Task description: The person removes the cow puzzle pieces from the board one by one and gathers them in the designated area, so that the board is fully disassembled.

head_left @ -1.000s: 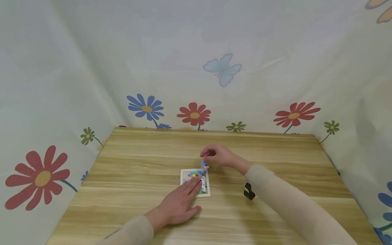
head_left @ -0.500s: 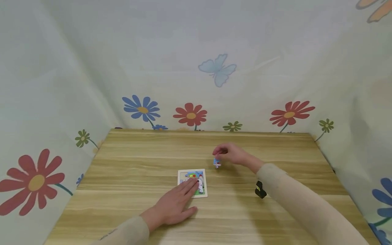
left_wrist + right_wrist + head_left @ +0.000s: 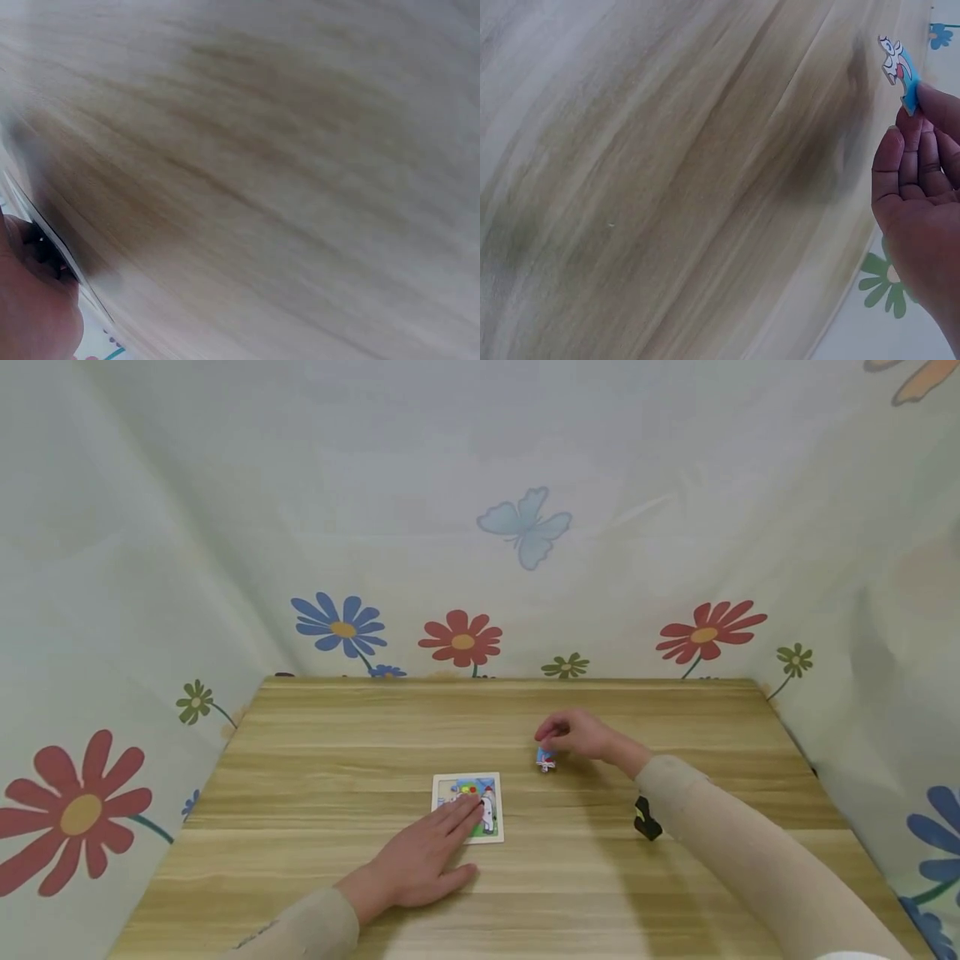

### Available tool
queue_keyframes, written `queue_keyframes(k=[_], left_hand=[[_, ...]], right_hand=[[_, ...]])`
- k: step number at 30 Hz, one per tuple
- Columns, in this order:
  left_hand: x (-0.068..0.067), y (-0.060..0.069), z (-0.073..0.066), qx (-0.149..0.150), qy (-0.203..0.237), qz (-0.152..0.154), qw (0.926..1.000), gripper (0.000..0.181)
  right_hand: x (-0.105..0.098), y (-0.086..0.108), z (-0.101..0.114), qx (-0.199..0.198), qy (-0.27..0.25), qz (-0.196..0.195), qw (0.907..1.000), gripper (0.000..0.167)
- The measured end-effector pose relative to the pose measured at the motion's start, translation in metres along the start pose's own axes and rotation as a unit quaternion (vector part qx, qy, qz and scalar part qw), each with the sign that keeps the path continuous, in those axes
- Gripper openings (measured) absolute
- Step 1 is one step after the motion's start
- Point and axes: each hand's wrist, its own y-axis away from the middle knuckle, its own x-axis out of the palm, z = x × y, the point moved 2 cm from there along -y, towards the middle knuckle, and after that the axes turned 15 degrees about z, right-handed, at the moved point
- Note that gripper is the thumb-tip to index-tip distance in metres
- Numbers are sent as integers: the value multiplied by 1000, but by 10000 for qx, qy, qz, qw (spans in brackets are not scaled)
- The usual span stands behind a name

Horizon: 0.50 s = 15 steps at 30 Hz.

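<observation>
A small square jigsaw puzzle with a pale frame and a cartoon picture lies flat on the table. Across its lower left part rests my left hand, fingers straight and thumb spread out to the side. My right hand pinches a puzzle piece between thumb and fingertips, beyond the puzzle and to its right. In the right wrist view the piece is blue with part of a white cartoon face. The left wrist view catches just an edge of the puzzle beside the left hand.
The wood-grain table is bordered by a pale cloth backdrop printed with flowers and a butterfly. A small black object shows at the underside of the right cuff; it looks attached at the wrist.
My right hand has lifted the puzzle piece away from the puzzle's upper right corner and carried it rightward. The left hand keeps its place on the puzzle; the head view has shifted slightly.
</observation>
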Motion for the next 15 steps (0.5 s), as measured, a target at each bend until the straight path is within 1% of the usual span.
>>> queue_keyframes(k=[7, 15], left_hand=[[1, -1, 1, -15, -86, -34, 10000, 79], [2, -1, 1, -41, -72, 9, 10000, 79]], right_hand=[[-3, 0, -6, 122, -55, 158, 9998, 15], [-2, 2, -11, 128, 233, 212, 9994, 11]])
